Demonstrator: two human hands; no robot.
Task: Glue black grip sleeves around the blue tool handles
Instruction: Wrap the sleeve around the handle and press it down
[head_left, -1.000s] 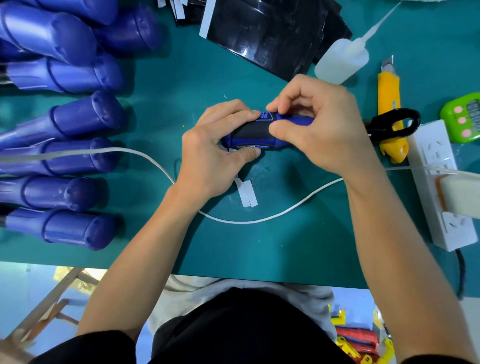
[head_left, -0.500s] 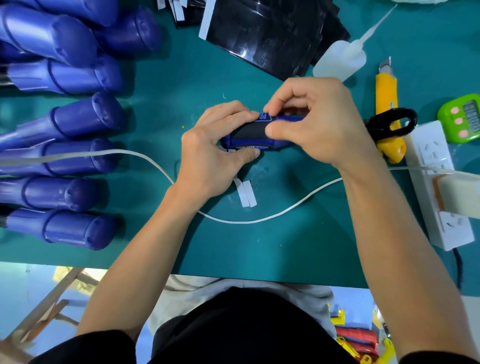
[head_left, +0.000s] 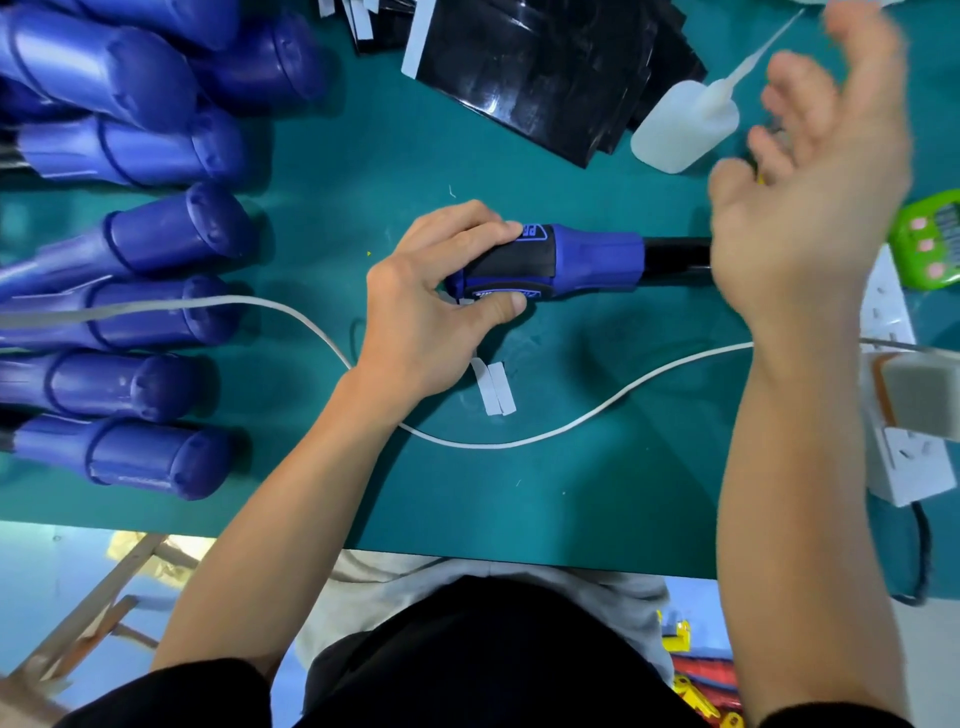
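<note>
A blue tool handle (head_left: 592, 260) lies on the green mat at the centre, with a black grip sleeve (head_left: 511, 267) wrapped round its left part and a black shaft running right. My left hand (head_left: 441, 301) grips the handle's left end, fingers over the top and thumb under the sleeve. My right hand (head_left: 810, 176) is lifted off to the right, blurred, fingers spread and holding nothing. A stack of black sleeve sheets (head_left: 540, 67) lies at the back. A white glue bottle (head_left: 685, 130) with a long nozzle lies beside it.
Several bare blue handles (head_left: 171, 239) lie in a row at the left. A white cable (head_left: 519, 441) crosses the mat, with two white backing strips (head_left: 496, 387) by it. A white power strip (head_left: 904, 415) and green timer (head_left: 930, 244) sit at the right.
My right hand has let go of the handle and swung up and to the right. My left hand keeps its hold on the sleeved end.
</note>
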